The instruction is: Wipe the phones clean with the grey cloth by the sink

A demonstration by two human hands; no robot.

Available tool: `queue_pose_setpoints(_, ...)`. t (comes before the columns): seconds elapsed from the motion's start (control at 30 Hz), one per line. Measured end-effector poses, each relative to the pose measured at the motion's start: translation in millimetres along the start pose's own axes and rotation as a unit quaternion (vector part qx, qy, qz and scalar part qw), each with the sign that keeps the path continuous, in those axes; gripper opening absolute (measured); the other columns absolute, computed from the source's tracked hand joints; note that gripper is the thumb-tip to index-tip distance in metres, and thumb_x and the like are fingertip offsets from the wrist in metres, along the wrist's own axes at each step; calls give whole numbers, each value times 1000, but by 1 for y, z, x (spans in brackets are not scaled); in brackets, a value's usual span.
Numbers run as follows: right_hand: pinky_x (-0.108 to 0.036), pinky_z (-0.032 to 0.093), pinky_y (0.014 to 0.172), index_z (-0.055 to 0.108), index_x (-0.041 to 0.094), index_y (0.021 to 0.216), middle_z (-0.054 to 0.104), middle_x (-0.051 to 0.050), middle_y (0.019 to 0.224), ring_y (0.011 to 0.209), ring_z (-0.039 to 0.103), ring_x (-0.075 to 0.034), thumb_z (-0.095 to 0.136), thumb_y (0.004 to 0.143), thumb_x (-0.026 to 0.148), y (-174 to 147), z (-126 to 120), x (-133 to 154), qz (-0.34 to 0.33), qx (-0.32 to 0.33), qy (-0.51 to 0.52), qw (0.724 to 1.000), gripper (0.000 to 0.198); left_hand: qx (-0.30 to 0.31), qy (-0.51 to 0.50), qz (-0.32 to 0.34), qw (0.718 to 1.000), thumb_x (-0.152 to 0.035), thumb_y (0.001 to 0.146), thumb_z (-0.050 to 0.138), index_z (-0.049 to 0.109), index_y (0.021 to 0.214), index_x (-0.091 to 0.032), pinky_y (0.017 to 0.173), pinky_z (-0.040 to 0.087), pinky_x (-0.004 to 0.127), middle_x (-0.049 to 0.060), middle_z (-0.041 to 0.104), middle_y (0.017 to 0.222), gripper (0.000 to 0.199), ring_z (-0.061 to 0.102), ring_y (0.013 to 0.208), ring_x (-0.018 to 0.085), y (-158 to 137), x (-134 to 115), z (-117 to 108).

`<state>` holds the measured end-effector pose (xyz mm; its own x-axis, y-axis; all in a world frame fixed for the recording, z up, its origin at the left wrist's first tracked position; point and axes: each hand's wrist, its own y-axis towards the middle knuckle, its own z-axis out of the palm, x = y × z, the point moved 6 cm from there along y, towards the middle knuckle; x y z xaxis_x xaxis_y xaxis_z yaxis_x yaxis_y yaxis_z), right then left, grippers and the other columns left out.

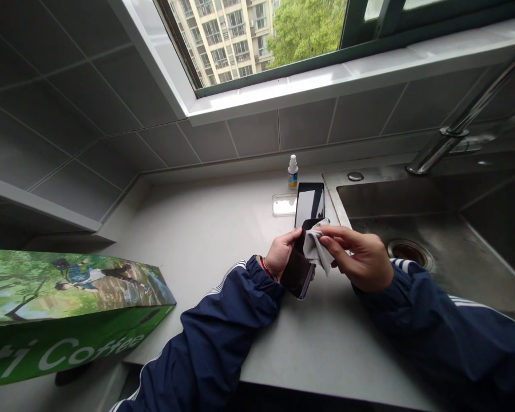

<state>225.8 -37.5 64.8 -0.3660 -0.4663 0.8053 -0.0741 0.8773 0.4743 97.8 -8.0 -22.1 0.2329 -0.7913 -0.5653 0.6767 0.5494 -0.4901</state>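
Phone [295, 276] sits just below and right of the frame's centre, gripped in the left hand [280, 254]; the right hand [363, 258] pinches a grey cloth [316, 249] over its upper part. Above them, a small white bottle [292, 173] stands near a clear case [284, 205].

Both arms are covered by navy blue sleeves of smooth, creased cloth. The left sleeve [223, 332] and the right sleeve [429, 326] are marked lengthwise with narrow white stripes [228, 277]. The cloth is gathered at the left cuff [264, 279]. A thin red bracelet [264, 266] is worn at the left wrist. Both hands [367, 260] are bare.
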Motion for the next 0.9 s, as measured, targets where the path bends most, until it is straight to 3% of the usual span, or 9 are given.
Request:
queue_pose_setpoints(0.17,-18,52,43,72,15,109,73,-1,65,40,58,-9,62,96,28,-1,6,1,6,20,26,999,22,8,-27,3,1000,-53,97,33,71,106,-6,48,48,35,11,66,59,61,59,44,23,0,-1,5)
queue_pose_setpoints(0.3,-20,51,47,73,13,104,75,-6,74,47,62,-10,62,95,25,-8,19,11,-49,89,51,993,18,-7,-117,88,989,-38,99,37,72,110,-7,68,53,34,11,72,75,48,66,61,21,-1,-14,8)
queue_pose_setpoints(0.47,-21,48,49,73,14,105,68,-2,64,48,58,-10,64,93,21,-17,29,20,-85,144,71,983,16,-50,-137,92,985,-39,100,34,73,94,-9,60,52,33,11,70,69,50,64,55,21,-6,-20,4)
queue_pose_setpoints(0.67,-22,53,60,73,15,103,69,-1,67,50,57,-9,65,92,19,-17,27,20,-94,126,58,986,15,-4,-182,55,982,-46,95,39,71,106,-7,62,54,40,17,73,89,51,68,66,26,-11,-21,8)
queue_pose_setpoints(0.9,-22,52,54,72,14,106,75,-6,78,54,62,-11,62,94,20,-13,24,16,-76,101,54,991,17,38,-244,148,958,-38,94,37,66,119,-9,69,53,34,17,70,116,48,67,79,22,-19,-36,15)
